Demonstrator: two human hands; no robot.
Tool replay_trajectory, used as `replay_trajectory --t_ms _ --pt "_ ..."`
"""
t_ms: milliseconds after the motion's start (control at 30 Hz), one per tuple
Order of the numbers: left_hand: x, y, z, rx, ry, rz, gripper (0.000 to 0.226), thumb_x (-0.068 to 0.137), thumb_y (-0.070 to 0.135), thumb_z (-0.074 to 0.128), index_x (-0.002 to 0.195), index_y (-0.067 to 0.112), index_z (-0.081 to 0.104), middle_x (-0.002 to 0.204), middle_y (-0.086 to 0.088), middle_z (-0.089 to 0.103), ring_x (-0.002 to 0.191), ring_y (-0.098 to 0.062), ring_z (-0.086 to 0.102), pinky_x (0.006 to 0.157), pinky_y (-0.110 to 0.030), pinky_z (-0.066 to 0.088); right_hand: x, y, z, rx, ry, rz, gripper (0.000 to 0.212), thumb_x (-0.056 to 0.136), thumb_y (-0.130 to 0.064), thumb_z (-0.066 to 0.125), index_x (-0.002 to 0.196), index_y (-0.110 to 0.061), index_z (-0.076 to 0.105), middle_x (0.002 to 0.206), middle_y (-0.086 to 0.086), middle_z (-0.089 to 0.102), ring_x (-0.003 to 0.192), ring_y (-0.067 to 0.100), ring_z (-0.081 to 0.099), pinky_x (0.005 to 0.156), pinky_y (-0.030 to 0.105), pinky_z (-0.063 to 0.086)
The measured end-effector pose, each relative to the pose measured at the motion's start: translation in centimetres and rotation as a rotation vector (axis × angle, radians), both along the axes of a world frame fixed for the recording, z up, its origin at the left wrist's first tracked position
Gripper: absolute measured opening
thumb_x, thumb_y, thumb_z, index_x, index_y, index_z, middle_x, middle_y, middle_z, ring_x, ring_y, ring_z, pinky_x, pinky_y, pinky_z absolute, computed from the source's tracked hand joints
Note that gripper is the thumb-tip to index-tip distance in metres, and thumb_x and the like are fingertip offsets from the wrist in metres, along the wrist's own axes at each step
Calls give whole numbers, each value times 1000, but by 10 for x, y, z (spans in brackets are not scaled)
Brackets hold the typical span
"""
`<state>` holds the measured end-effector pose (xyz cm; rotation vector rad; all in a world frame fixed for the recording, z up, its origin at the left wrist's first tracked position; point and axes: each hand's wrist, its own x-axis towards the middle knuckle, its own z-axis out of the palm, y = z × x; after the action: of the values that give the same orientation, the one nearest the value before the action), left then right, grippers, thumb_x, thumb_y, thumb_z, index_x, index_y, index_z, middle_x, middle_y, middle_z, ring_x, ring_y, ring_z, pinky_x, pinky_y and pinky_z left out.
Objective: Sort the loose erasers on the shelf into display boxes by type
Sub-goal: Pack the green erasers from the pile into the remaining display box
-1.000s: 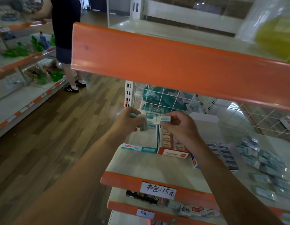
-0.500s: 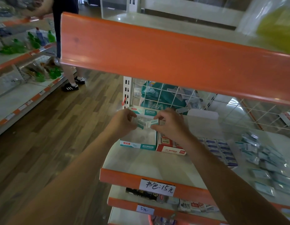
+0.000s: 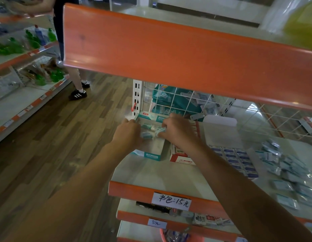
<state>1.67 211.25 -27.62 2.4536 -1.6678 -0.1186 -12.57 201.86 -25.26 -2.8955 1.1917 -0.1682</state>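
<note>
A teal display box (image 3: pixel 151 155) stands at the left end of the shelf (image 3: pixel 151 172). Both hands are down inside it. My left hand (image 3: pixel 128 132) grips a wrapped teal eraser (image 3: pixel 146 135) and my right hand (image 3: pixel 176 130) pinches another teal eraser (image 3: pixel 160 131) next to it. More teal erasers (image 3: pixel 148 126) lie at the back of the box. A red display box (image 3: pixel 182 159) sits to its right, then a row of blue erasers (image 3: pixel 237 161). A heap of loose wrapped erasers (image 3: pixel 287 172) covers the right of the shelf.
A broad orange shelf edge (image 3: pixel 169 55) overhangs just above my hands. A wire mesh back panel (image 3: pixel 186 100) closes the shelf behind the boxes. Another person's legs (image 3: pixel 76 81) stand in the aisle at left, beside a shelf of green bottles (image 3: pixel 34 42).
Both hands have dropped from above the boxes down into the teal box, carrying their erasers with them.
</note>
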Motion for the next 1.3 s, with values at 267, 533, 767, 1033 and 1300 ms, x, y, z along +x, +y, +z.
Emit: replay_trajectory --t_ms 267,533,767,1033,1300 --pt "-7 1 0 49 -17 -54 41 82 50 64 85 10 63 69 3 53 50 -7 46 43 -18 32 1 -1 -5 -41 73 16 38 83 -47 67 106 -18 67 92 0 56 85 17 49 74 33 46" --pt "-3 -2 2 88 -19 -31 42 86 39 63 114 8 58 106 -4 60 73 -17 63 56 -27 53 5 -2 -4 -77 103 65 37 85 -42 66 111 -16 67 96 2 57 88 19 50 74 33 46" --pt "-7 -4 7 84 -103 -22 35 90 27 59 120 10 54 113 -4 51 73 -18 61 56 -30 52 10 1 -9 -114 164 50 33 89 -39 62 108 -13 67 93 2 51 89 20 45 73 34 40" --pt "-9 -7 12 107 -211 -18 35 91 19 57 125 13 51 116 -4 50 83 -19 55 65 -31 47 11 2 -10 -142 180 63 23 93 -34 57 103 -17 68 90 4 58 90 21 50 68 33 36" --pt "-9 -14 4 73 -382 -88 36 92 29 54 126 20 53 122 -1 55 111 -23 45 87 -35 42 14 -1 -21 -203 195 32 12 88 -19 65 97 -16 71 85 3 59 81 20 52 60 30 35"
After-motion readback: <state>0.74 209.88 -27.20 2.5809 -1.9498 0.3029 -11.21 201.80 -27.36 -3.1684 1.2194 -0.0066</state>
